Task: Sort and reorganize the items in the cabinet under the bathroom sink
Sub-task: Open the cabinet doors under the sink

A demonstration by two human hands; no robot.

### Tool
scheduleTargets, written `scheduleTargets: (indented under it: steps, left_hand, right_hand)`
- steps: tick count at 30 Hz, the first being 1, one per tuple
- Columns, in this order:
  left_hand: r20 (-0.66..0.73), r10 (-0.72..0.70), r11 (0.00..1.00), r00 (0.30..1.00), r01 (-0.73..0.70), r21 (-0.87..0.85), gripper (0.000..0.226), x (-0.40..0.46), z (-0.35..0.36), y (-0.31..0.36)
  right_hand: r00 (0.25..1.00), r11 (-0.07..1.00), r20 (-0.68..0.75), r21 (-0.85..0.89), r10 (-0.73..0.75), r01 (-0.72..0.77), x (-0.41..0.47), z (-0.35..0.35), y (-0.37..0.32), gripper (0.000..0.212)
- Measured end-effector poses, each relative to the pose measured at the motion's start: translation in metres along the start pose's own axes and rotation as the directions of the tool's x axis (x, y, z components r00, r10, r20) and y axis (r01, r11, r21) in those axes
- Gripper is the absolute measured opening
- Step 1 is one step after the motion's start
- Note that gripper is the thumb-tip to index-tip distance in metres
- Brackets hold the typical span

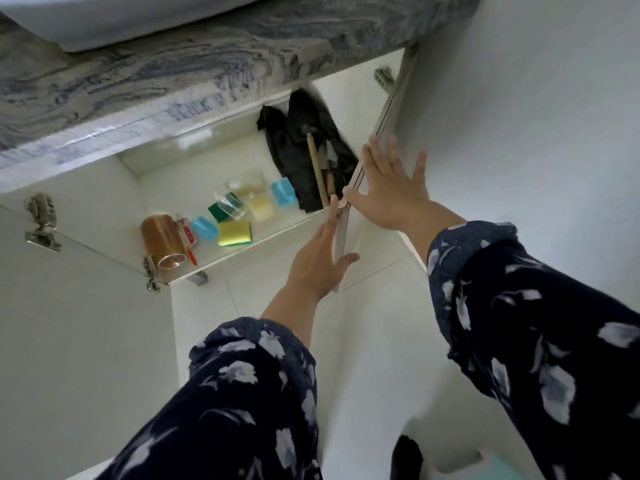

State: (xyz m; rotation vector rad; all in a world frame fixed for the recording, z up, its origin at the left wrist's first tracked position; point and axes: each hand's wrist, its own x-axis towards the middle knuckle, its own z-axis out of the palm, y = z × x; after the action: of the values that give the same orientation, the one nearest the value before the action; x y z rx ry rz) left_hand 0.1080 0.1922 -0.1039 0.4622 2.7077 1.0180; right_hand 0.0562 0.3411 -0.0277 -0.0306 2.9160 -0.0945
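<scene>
A veined grey stone surface (180,60) overhangs the white cabinet (86,202), whose smooth doors stand open. The right door (379,133) shows its thin edge; the right hand (391,192) lies flat against it, fingers spread, while the left hand (322,261) touches its lower edge, fingers straight. On the shelf lie a crumpled black bag (298,150), a copper-coloured cylinder (162,237) and soft sponges (235,233).
</scene>
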Motion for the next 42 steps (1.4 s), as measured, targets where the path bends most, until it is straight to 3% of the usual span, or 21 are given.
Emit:
scheduleTargets:
  steps: [6, 12, 18, 23, 26, 33, 37, 42]
  left_hand:
    - [-0.033, 0.053, 0.998, 0.998, -0.052, 0.038, 0.09, 0.015, 0.036, 0.048]
    - [-0.013, 0.038, 0.997, 0.999, -0.037, 0.061, 0.101, 0.036, 0.073, 0.098]
    - [0.195, 0.087, 0.994, 0.977, -0.099, 0.051, 0.092, 0.059, 0.107, 0.144]
    - [0.411, -0.072, 0.977, 0.909, -0.018, 0.211, 0.079, 0.068, 0.112, 0.155]
    - [0.432, -0.142, 0.968, 0.891, 0.035, 0.248, 0.066, 0.073, 0.104, 0.162]
    - [0.451, -0.179, 0.947, 0.875, 0.028, 0.321, 0.038, 0.078, 0.074, 0.183]
    - [0.452, -0.204, 0.945, 0.868, 0.055, 0.321, 0.04, 0.07, 0.056, 0.185]
    - [0.427, -0.217, 0.956, 0.878, 0.103, 0.274, 0.043, 0.049, 0.024, 0.159]
  right_hand:
    - [0.998, 0.996, 0.041, -0.065, -0.054, 0.057, -0.032, -0.006, 0.055, 0.073]
    - [0.999, 0.994, 0.04, -0.108, -0.032, 0.036, -0.055, -0.008, 0.114, 0.063]
    - [0.998, 0.992, 0.029, -0.116, 0.059, -0.056, -0.065, -0.01, 0.166, 0.066]
    - [0.985, 0.984, 0.006, -0.047, 0.171, -0.171, -0.065, -0.008, 0.202, 0.083]
    - [0.978, 0.978, 0.01, -0.03, 0.208, -0.207, -0.066, -0.007, 0.215, 0.087]
    - [0.933, 0.95, 0.213, -0.179, 0.29, -0.254, -0.079, -0.021, 0.222, 0.06]
    - [0.909, 0.985, 0.38, -0.045, 0.173, -0.168, -0.08, -0.03, 0.203, 0.051]
    - [0.865, 0.994, 0.494, 0.012, 0.09, -0.111, -0.07, -0.026, 0.16, 0.057]
